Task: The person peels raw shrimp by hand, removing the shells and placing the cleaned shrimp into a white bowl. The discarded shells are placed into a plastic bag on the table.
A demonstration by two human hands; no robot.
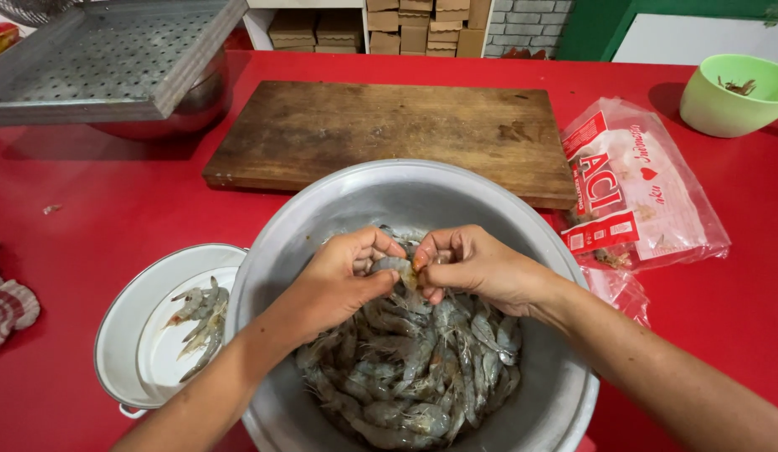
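While both hands work over the big metal basin (322,209), the left hand (338,280) and right hand (477,268) meet on one shrimp (395,266): each grip is pressed together, pinching it from its own side, fingertips touching the shell. That shrimp sits just above the raw shrimp pile (414,368), which fills the basin floor. Progress, judging by the piles: early. The white enamel pan (125,335), touching the basin's left side, holds only a handful of shrimp (198,322); the basin pile is far bigger, so most of the batch looks left to go. Green bowl (728,105) at the far right has a few dark scraps in it, can't tell what. Wooden cutting board (389,134) behind the basin is bare. Red-and-clear plastic bags (648,209) lie flat and opened on the red surface (112,209) to the right. Perforated metal tray (104,59) rests over a steel bowl at the top left; striped cloth (8,305) at the left edge.
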